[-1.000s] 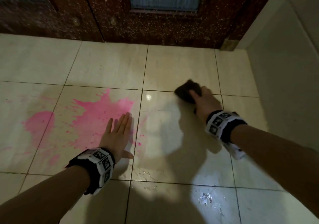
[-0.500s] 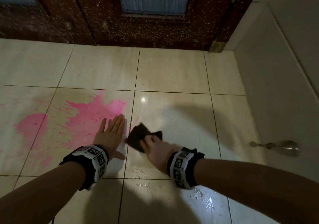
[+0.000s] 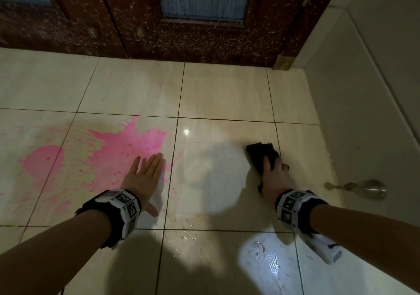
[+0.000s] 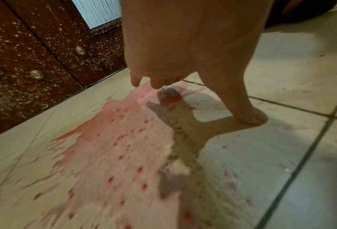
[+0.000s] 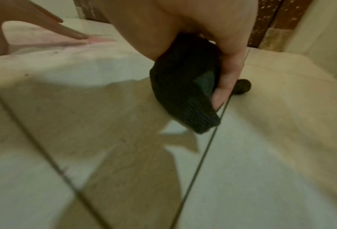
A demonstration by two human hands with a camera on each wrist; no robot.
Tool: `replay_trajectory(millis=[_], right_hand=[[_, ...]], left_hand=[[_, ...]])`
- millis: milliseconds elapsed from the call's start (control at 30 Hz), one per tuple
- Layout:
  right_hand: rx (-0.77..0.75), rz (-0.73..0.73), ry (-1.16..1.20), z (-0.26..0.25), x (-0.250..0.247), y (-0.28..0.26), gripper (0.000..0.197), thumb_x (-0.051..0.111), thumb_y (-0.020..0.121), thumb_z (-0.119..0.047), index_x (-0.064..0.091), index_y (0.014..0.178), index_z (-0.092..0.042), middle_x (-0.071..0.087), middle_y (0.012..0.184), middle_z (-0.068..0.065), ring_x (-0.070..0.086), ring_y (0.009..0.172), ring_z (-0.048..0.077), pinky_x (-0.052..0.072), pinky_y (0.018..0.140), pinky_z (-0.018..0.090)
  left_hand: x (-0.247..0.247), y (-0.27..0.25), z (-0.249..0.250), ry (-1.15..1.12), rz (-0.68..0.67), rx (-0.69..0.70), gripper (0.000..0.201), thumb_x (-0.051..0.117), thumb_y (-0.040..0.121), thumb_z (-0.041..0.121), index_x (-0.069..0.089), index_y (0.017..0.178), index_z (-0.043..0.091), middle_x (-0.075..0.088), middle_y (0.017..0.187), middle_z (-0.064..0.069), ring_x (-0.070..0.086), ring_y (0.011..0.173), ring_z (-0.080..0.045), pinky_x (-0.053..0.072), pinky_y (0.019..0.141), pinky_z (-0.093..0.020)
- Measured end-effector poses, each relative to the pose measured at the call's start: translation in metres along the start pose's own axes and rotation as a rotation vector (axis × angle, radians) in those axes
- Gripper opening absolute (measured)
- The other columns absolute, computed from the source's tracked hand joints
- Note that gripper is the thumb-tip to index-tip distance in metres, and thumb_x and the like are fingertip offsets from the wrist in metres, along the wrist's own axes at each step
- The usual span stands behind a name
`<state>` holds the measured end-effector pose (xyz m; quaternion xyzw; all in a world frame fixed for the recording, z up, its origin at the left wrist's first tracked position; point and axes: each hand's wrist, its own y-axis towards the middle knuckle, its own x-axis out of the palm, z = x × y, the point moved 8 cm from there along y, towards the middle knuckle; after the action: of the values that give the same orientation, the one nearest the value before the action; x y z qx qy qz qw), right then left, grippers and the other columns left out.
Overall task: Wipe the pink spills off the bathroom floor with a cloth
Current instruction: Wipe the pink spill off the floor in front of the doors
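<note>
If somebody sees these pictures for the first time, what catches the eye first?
First the pink spill, splashed bright over the pale floor tiles on the left, before the dark wooden door. The left hand lies flat at its right edge. Further right, the right hand presses a dark cloth on a tile with no pink.

Glossy floor tiles; seemingly ribbed cloth
</note>
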<state>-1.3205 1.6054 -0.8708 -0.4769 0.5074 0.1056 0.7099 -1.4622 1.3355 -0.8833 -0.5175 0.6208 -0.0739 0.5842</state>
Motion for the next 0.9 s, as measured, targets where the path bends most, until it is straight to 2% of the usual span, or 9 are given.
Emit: replay_trajectory(millis=[133, 233, 333, 467, 633, 700, 767, 833, 900], right_hand=[[-0.084, -0.055, 0.042, -0.034, 0.019, -0.020, 0.074, 0.051, 0.092, -0.016, 0.004, 0.149, -0.015, 0.009, 0.146, 0.018, 0.024, 0.130, 0.036, 0.043, 0.097, 0.042], [-0.186, -0.102, 0.085, -0.074, 0.029, -0.037, 0.068, 0.048, 0.093, -0.011, 0.009, 0.148, -0.016, 0.010, 0.146, 0.017, 0.025, 0.130, 0.036, 0.042, 0.097, 0.043], [-0.291, -0.129, -0.005, -0.118, 0.040, -0.052, 0.070, 0.050, 0.093, -0.012, 0.008, 0.149, -0.013, 0.009, 0.147, 0.021, 0.025, 0.130, 0.039, 0.038, 0.102, 0.045], [-0.507, -0.102, -0.078, -0.166, 0.056, -0.083, 0.067, 0.050, 0.090, -0.004, 0.015, 0.147, -0.006, 0.016, 0.145, 0.023, 0.030, 0.126, 0.040, 0.040, 0.098, 0.047], [-0.728, -0.180, -0.084, -0.175, 0.054, -0.098, 0.064, 0.054, 0.086, -0.001, 0.024, 0.142, -0.009, 0.021, 0.140, 0.020, 0.033, 0.124, 0.038, 0.043, 0.095, 0.046], [-0.729, -0.140, -0.095, -0.167, 0.029, -0.083, 0.067, 0.055, 0.085, -0.005, 0.024, 0.144, -0.015, 0.019, 0.144, 0.016, 0.032, 0.125, 0.036, 0.044, 0.095, 0.044], [-0.683, 0.017, -0.041, -0.158, -0.012, -0.058, 0.065, 0.055, 0.087, -0.016, 0.024, 0.144, -0.022, 0.021, 0.143, 0.011, 0.034, 0.125, 0.032, 0.044, 0.095, 0.041], [-0.562, 0.140, 0.009, -0.145, -0.048, -0.024, 0.069, 0.058, 0.086, -0.022, 0.022, 0.145, -0.023, 0.023, 0.143, 0.011, 0.035, 0.124, 0.030, 0.045, 0.095, 0.041], [-0.383, 0.196, 0.041, -0.128, -0.075, 0.017, 0.075, 0.061, 0.085, -0.019, 0.019, 0.146, -0.023, 0.024, 0.142, 0.013, 0.037, 0.122, 0.031, 0.045, 0.093, 0.042]], left_hand=[[-0.004, 0.004, 0.003, -0.005, -0.002, 0.001, 0.139, 0.059, 0.066, 0.075, -0.029, 0.141, -0.001, -0.034, 0.149, -0.018, -0.022, 0.142, -0.031, -0.013, 0.112, -0.049], [-0.004, 0.004, 0.004, -0.005, -0.004, -0.002, 0.138, 0.060, 0.066, 0.074, -0.029, 0.141, -0.001, -0.033, 0.149, -0.019, -0.022, 0.141, -0.032, -0.012, 0.113, -0.049], [0.000, 0.003, 0.001, -0.006, -0.009, -0.016, 0.137, 0.056, 0.067, 0.077, -0.029, 0.140, -0.002, -0.033, 0.149, -0.020, -0.022, 0.141, -0.033, -0.012, 0.113, -0.049], [0.007, 0.001, -0.007, -0.003, -0.012, -0.050, 0.133, 0.047, 0.069, 0.082, -0.027, 0.142, 0.000, -0.031, 0.150, -0.018, -0.021, 0.142, -0.031, -0.012, 0.113, -0.049], [0.008, 0.005, -0.022, 0.023, -0.017, -0.044, 0.135, 0.053, 0.068, 0.079, -0.027, 0.142, 0.000, -0.031, 0.150, -0.018, -0.020, 0.142, -0.031, -0.010, 0.113, -0.050], [0.007, 0.006, -0.028, 0.020, -0.024, -0.039, 0.135, 0.055, 0.069, 0.078, -0.028, 0.141, 0.000, -0.032, 0.150, -0.018, -0.020, 0.142, -0.031, -0.010, 0.113, -0.050], [0.008, 0.007, -0.032, 0.005, -0.030, -0.039, 0.134, 0.054, 0.069, 0.077, -0.028, 0.141, 0.000, -0.032, 0.150, -0.018, -0.020, 0.143, -0.030, -0.009, 0.114, -0.050], [0.011, 0.007, -0.033, -0.010, -0.038, -0.048, 0.134, 0.054, 0.069, 0.077, -0.028, 0.142, 0.000, -0.031, 0.150, -0.017, -0.020, 0.143, -0.030, -0.008, 0.114, -0.050], [0.015, 0.008, -0.034, -0.026, -0.050, -0.071, 0.134, 0.054, 0.069, 0.077, -0.028, 0.142, 0.001, -0.031, 0.150, -0.016, -0.020, 0.143, -0.029, -0.008, 0.114, -0.050]])
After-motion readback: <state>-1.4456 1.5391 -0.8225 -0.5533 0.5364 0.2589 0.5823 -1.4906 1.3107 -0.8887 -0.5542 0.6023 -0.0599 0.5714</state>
